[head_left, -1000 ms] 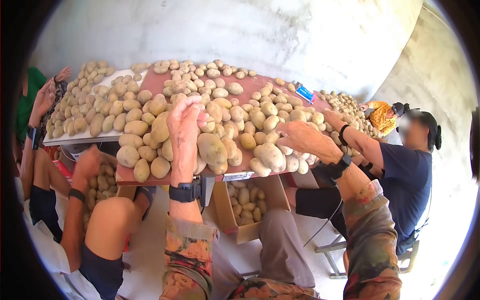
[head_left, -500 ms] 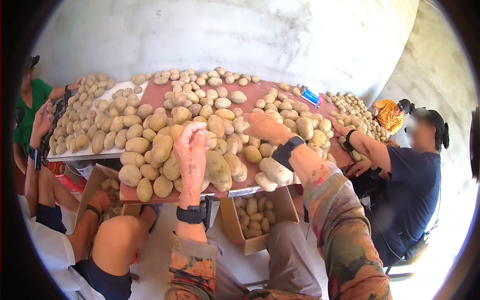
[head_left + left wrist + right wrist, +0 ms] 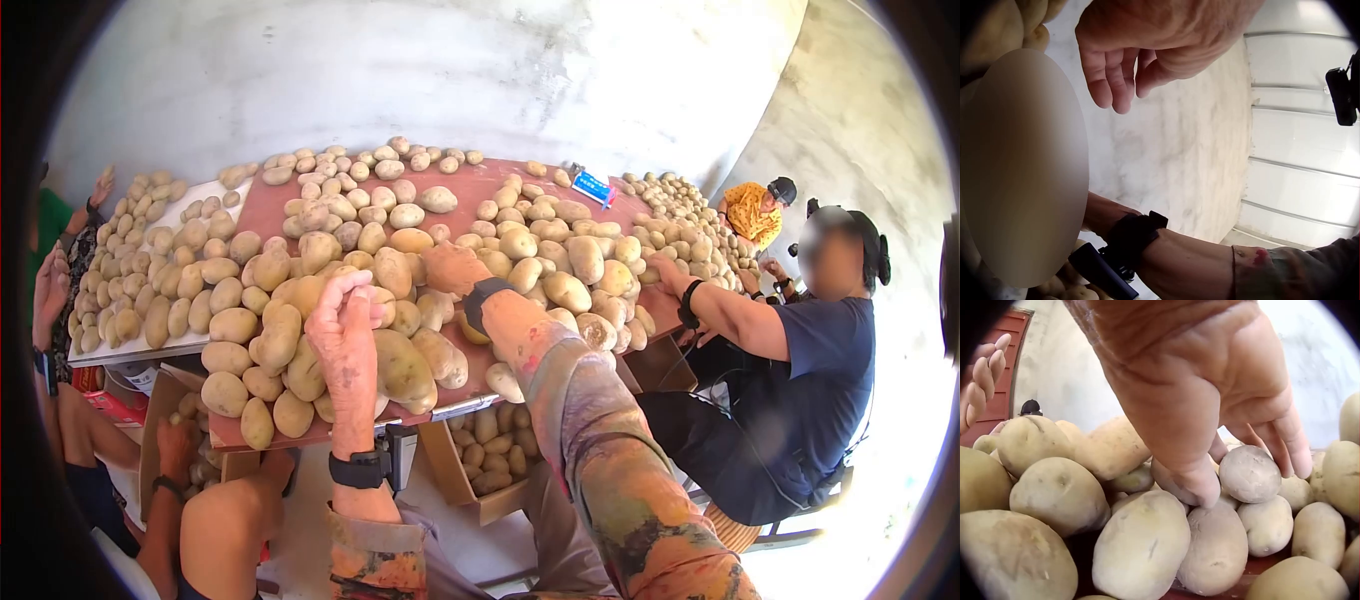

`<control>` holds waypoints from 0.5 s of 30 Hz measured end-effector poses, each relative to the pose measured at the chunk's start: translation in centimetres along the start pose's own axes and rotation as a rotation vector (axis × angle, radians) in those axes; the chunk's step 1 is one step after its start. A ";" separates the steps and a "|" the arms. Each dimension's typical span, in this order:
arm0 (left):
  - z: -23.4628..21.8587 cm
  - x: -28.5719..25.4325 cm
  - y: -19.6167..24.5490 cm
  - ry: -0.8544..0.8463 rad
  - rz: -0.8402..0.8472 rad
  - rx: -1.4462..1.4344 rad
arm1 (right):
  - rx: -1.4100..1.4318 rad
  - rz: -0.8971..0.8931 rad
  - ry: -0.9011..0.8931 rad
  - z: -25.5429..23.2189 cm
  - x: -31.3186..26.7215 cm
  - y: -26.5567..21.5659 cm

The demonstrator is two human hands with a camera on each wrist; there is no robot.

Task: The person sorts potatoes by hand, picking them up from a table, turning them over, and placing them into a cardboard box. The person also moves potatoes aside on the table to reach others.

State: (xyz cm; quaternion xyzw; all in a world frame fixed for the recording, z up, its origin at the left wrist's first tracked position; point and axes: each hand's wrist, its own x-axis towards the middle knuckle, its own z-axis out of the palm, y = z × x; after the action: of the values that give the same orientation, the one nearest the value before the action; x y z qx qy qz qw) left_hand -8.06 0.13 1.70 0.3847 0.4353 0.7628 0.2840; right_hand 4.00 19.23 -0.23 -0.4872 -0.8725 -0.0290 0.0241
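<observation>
My left hand (image 3: pixel 345 330) hovers above the near potatoes in the head view, fingers loosely bent. Nothing is between its fingers and thumb in the left wrist view. Left of it is a large knobbly potato (image 3: pixel 280 335); a greenish one (image 3: pixel 402 368) lies to its right. My right hand (image 3: pixel 458 270) reaches across into the middle of the heap. In the right wrist view its thumb and fairly straight fingers point down on either side of a small round potato (image 3: pixel 1249 474), which rests among other potatoes. An oval potato (image 3: pixel 1141 545) lies nearer that camera.
Potatoes cover much of the red table (image 3: pixel 480 180) and the white board (image 3: pixel 170 345) at left. A cardboard box (image 3: pixel 447 465) of potatoes stands below the front edge. A blue packet (image 3: pixel 593 188) lies at the back. People sit at both sides; one arm (image 3: pixel 735 310) reaches in from the right.
My right hand has moved left across the heap, from the right-hand potatoes to the middle near my left hand. The left hand stays raised with loosely bent fingers. The head view has shifted slightly.
</observation>
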 end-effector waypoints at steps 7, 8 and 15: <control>-0.2 0.4 -0.2 -0.004 -0.024 0.030 | 0.060 -0.010 0.035 0.0 -0.1 1.2; -0.2 0.4 -0.3 -0.013 -0.018 0.020 | 0.046 0.001 -0.042 -1.0 -0.5 1.0; -0.3 -0.2 0.2 -0.038 -0.040 -0.005 | 0.002 -0.001 0.027 -8.4 -4.6 3.8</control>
State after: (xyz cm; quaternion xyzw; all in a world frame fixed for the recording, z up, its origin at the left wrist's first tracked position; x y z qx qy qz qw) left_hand -8.25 -0.21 1.73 0.3898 0.4355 0.7505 0.3085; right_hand 9.74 16.67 7.94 -0.4861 -0.8725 -0.0346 0.0366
